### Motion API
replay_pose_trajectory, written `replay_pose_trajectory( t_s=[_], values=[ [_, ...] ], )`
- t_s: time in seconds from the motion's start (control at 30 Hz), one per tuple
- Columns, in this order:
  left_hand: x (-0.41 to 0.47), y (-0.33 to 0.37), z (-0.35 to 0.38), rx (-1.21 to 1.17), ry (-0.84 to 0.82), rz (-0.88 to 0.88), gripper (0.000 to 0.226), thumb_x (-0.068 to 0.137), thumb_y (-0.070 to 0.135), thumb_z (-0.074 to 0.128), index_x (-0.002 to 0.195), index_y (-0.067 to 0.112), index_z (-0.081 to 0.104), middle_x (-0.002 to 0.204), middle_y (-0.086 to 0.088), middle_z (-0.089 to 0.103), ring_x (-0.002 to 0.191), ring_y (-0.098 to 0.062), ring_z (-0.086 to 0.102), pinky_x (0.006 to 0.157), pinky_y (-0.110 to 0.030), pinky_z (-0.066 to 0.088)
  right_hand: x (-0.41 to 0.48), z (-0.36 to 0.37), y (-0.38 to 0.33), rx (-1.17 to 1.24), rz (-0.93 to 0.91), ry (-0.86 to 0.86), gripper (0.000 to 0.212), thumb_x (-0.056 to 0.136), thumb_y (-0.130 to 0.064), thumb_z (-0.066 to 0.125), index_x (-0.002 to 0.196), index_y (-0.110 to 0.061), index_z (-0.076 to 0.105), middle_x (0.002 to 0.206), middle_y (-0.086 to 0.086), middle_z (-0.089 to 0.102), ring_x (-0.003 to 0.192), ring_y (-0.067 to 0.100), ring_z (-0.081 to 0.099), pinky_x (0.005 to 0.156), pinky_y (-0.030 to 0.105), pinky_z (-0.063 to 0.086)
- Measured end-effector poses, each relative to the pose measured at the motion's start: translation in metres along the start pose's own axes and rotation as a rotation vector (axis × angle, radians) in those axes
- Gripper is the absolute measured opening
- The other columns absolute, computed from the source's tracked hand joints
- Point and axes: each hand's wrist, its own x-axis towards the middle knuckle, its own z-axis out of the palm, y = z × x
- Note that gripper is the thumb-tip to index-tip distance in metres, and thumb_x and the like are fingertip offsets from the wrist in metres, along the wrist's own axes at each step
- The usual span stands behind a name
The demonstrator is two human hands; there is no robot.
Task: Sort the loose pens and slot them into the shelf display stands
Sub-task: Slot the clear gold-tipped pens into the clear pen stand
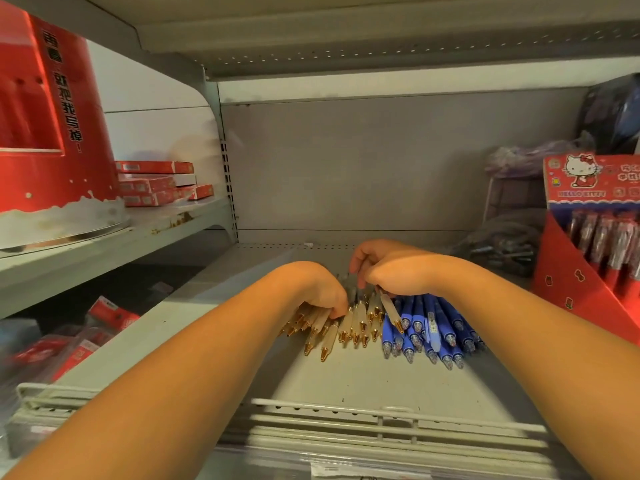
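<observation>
Fingers of the left hand point(323, 292) curl down over the white pens point(346, 327), holding them bunched. The right hand point(391, 271), fingers drawn together, pinches a stray pen point(389, 308) lying aslant across the blue pens point(433, 327). The two heaps touch mid-shelf point(346, 382), tips toward the camera. The stray is probably best lifted clear and laid with its own colour, tips aligned, before anything is slotted. The stand point(561, 268) at right reads "HELLO KITTY". The red display point(52, 133) at left bears Chinese lettering, too blurred to read.
</observation>
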Motion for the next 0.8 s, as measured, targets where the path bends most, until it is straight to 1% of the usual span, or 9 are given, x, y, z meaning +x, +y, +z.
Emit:
replay_pose_trajectory(
  t_s=[0.13, 0.2, 0.37, 0.43, 0.47, 0.53, 0.63, 0.73, 0.8],
  values=[
    [0.0017, -0.0033, -0.0006, 0.029, 0.063, 0.017, 0.018, 0.091, 0.02, 0.057, 0.077, 0.009, 0.058, 0.078, -0.008, 0.055, 0.075, -0.025, 0.052, 0.072, -0.03, 0.043, 0.0009, 0.002, -0.0005, -0.019, -0.011, 0.003, 0.028, 0.088, -0.002, 0.054, 0.091, -0.03, 0.056, 0.1, 0.001, 0.067, 0.07, 0.011, 0.056, 0.055, 0.023, 0.041],
    [0.0022, -0.0033, 0.0003, 0.056, 0.074, 0.009, 0.016, 0.09, 0.021, 0.056, 0.078, 0.011, 0.057, 0.073, -0.007, 0.052, 0.072, -0.024, 0.05, 0.069, -0.028, 0.042, 0.0008, 0.0026, 0.0, -0.024, -0.012, 0.002, 0.027, 0.089, -0.004, 0.056, 0.09, -0.031, 0.056, 0.102, 0.002, 0.066, 0.071, 0.01, 0.055, 0.056, 0.022, 0.04],
    [0.0044, -0.0006, 0.0001, 0.086, 0.07, 0.008, 0.027, 0.089, 0.022, 0.055, 0.066, 0.014, 0.045, 0.064, -0.002, 0.044, 0.058, -0.019, 0.042, 0.058, -0.026, 0.037, 0.0006, 0.0017, 0.0008, 0.03, -0.007, 0.029, 0.025, 0.089, -0.002, 0.056, 0.092, -0.027, 0.057, 0.104, 0.007, 0.067, 0.068, 0.012, 0.054, 0.054, 0.025, 0.043],
    [0.0037, 0.0002, -0.0017, 0.14, 0.086, 0.022, 0.027, 0.091, 0.024, 0.056, 0.067, 0.013, 0.05, 0.065, -0.004, 0.046, 0.057, -0.018, 0.045, 0.059, -0.026, 0.039, 0.0005, 0.0008, 0.0004, 0.042, -0.01, 0.038, 0.025, 0.089, -0.002, 0.056, 0.091, -0.027, 0.056, 0.104, 0.009, 0.067, 0.069, 0.015, 0.055, 0.056, 0.028, 0.045],
    [0.0032, -0.0001, -0.0025, 0.157, 0.097, 0.027, 0.024, 0.091, 0.025, 0.057, 0.072, 0.011, 0.054, 0.067, -0.004, 0.048, 0.062, -0.019, 0.049, 0.062, -0.027, 0.042, 0.0005, 0.0005, -0.0002, 0.046, -0.013, 0.038, 0.025, 0.09, -0.002, 0.056, 0.09, -0.027, 0.056, 0.104, 0.009, 0.067, 0.069, 0.015, 0.055, 0.056, 0.028, 0.045],
    [0.0034, -0.0012, -0.0032, 0.171, 0.092, 0.032, 0.022, 0.092, 0.026, 0.058, 0.076, 0.011, 0.057, 0.068, -0.004, 0.05, 0.065, -0.02, 0.052, 0.064, -0.028, 0.043, 0.0004, 0.0007, -0.0018, 0.045, -0.017, 0.035, 0.026, 0.09, -0.001, 0.056, 0.089, -0.027, 0.055, 0.104, 0.008, 0.066, 0.07, 0.013, 0.054, 0.057, 0.025, 0.043],
    [0.005, -0.0003, -0.0026, 0.171, 0.076, 0.029, 0.023, 0.091, 0.02, 0.055, 0.071, 0.009, 0.053, 0.066, -0.006, 0.048, 0.062, -0.021, 0.05, 0.064, -0.026, 0.043, -0.0001, 0.0022, -0.0034, 0.031, -0.012, 0.035, 0.025, 0.09, -0.001, 0.055, 0.095, -0.025, 0.056, 0.102, 0.004, 0.066, 0.069, 0.008, 0.052, 0.056, 0.021, 0.039],
    [0.0066, 0.0016, -0.0016, 0.237, 0.077, 0.021, 0.028, 0.09, 0.012, 0.049, 0.063, 0.01, 0.042, 0.062, -0.004, 0.039, 0.052, -0.017, 0.038, 0.053, -0.023, 0.035, -0.0021, 0.0019, -0.0018, 0.025, -0.006, 0.044, 0.026, 0.09, 0.0, 0.053, 0.102, -0.022, 0.057, 0.104, 0.004, 0.067, 0.067, 0.006, 0.052, 0.056, 0.019, 0.037],
    [0.0086, -0.0019, -0.0026, 0.251, 0.088, 0.008, 0.026, 0.089, 0.009, 0.047, 0.064, 0.011, 0.041, 0.064, -0.004, 0.039, 0.051, -0.016, 0.034, 0.051, -0.023, 0.033, -0.0033, 0.0003, 0.0002, 0.031, -0.002, 0.052, 0.027, 0.09, 0.001, 0.051, 0.101, -0.023, 0.057, 0.102, 0.003, 0.068, 0.065, 0.005, 0.052, 0.054, 0.018, 0.038]
  ],
)
